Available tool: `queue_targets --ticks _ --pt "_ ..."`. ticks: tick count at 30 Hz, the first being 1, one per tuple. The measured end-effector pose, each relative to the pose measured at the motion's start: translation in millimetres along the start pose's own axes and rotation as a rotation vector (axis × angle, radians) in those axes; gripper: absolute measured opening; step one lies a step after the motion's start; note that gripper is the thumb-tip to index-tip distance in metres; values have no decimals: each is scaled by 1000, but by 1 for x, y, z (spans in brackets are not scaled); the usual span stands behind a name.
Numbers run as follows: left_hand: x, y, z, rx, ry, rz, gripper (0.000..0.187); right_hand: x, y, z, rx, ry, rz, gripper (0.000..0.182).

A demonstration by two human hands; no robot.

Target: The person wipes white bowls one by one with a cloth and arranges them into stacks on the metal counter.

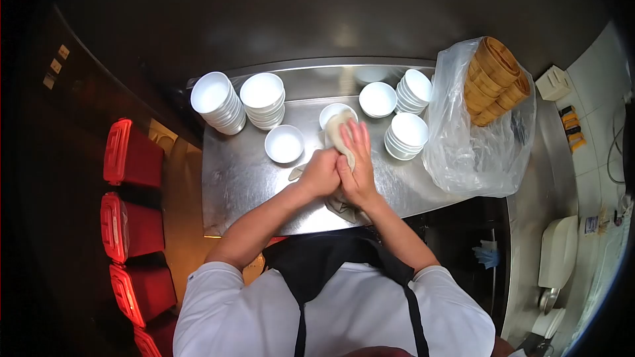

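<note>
A beige cloth (340, 131) is bunched between my two hands over the middle of the steel counter, with loose ends hanging out below them. My left hand (321, 172) is closed in a fist around part of it. Against the fist, my right hand (358, 168) presses the cloth with its thumb, its fingers extended along the upper part. Just beyond the fingertips, a white bowl (336, 112) is partly covered by the cloth. A single white bowl (284, 144) sits left of my hands. To their right stands a short stack of white bowls (406, 133).
Two taller bowl stacks (218, 102) (263, 100) stand back left on the counter (231, 185). Back right are another bowl (378, 100) and a stack (415, 89). Bamboo steamers (493, 82) lie with a clear plastic bag (463, 158) at the right. Red lidded bins (135, 225) line the left.
</note>
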State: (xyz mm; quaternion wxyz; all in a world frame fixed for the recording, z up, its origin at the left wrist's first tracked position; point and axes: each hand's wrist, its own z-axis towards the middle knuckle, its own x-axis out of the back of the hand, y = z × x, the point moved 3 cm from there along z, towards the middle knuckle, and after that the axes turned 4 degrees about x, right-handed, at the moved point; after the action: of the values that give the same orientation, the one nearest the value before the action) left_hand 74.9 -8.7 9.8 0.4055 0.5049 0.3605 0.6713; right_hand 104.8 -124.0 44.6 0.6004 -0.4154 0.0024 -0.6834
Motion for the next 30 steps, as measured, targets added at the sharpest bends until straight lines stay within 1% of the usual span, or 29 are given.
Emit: queue_targets --ticks 1,2,3,4,5,6,7,9,10,11,12,13,15,17,18,19,20,21,23,24,27,28,29,30 --pt "5 12 -3 4 -100 106 11 1 12 5 -64 -82 159 49" --pt "10 24 -5 75 -224 98 17 5 29 11 -129 -160 314 51" --pt "13 30 -6 101 -289 -81 20 11 44 18 -193 -230 465 53" --pt "15 32 -9 126 -359 -260 24 23 51 26 -450 -278 883 50" --pt "16 34 -12 151 -431 -442 27 31 55 23 -611 -231 1067 46" --pt "21 35 -10 115 -405 -673 30 30 57 17 -760 -92 1226 46" --pt "22 16 -8 159 -400 -792 36 24 59 10 -903 57 1381 45" --pt "21 -19 7 211 -296 -1043 50 19 70 0 -966 164 1126 51" --pt "19 -17 9 157 -164 -872 53 16 77 -6 -993 217 1000 54" --pt "16 -11 11 96 -39 -699 56 8 86 -15 -1012 217 888 55" --pt "15 -4 12 30 79 -526 59 6 74 -12 -997 240 969 55" --pt "13 4 13 -57 -4 -263 70 4 60 -12 -984 267 1050 54" --pt "-7 1 16 114 80 -641 69 -5 49 -27 -996 222 1108 50" --pt "-12 6 18 422 -69 -1204 61 1 20 -31 -291 -332 606 46" --pt "-12 16 21 495 -103 -1323 58 8 15 -28 -127 -243 414 43" --pt "-11 19 20 508 -72 -1262 61 11 8 -23 37 -157 218 41" --pt "-11 16 20 438 -42 -1062 63 15 3 -20 200 -72 16 39" --pt "-12 11 19 365 -15 -864 66 11 7 -27 -31 -148 229 38" --pt "-14 -24 16 140 -62 -671 69 0 8 -52 -493 -273 663 35" --pt "-15 -16 19 29 -83 -575 70 8 3 -50 -747 -172 936 34" --pt "-32 -6 11 433 -40 -1053 71 13 -1 -56 -673 -58 1052 34" --pt "-37 -5 15 667 -79 -1330 69 14 3 -58 -475 -195 730 33" --pt "-36 5 12 742 -212 -1339 65 15 5 -61 -276 -267 399 32" --pt "-36 2 11 770 -250 -1316 60 0 12 -69 -165 -202 216 31"
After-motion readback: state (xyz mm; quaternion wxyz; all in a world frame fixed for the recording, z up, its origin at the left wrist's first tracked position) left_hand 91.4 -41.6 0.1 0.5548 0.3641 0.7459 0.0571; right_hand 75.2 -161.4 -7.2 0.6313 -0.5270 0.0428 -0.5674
